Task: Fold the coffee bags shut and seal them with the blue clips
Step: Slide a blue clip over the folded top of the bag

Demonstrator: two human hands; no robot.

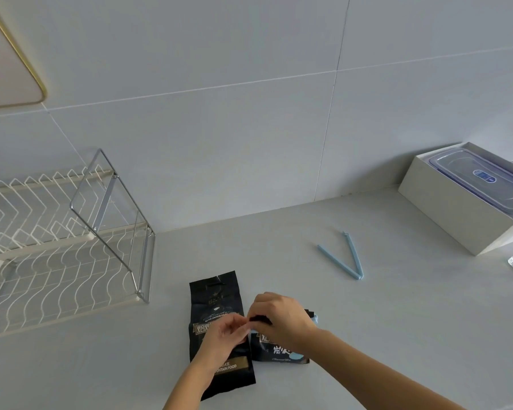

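Two black coffee bags lie side by side on the grey surface [367, 335]. The left bag [216, 297] is flat, top unfolded. The right bag [279, 352] is smaller, its top folded; both hands work at that fold. L hand [224, 335] pinches the fold's left end w/ fingertips; R hand [279, 316] presses over the top, a light blue clip end [315, 318] shows beside it. A second blue clip [345, 257] lies open in V shape, well apart, near a white box [456, 214]. Wire rack [57, 238] at left.
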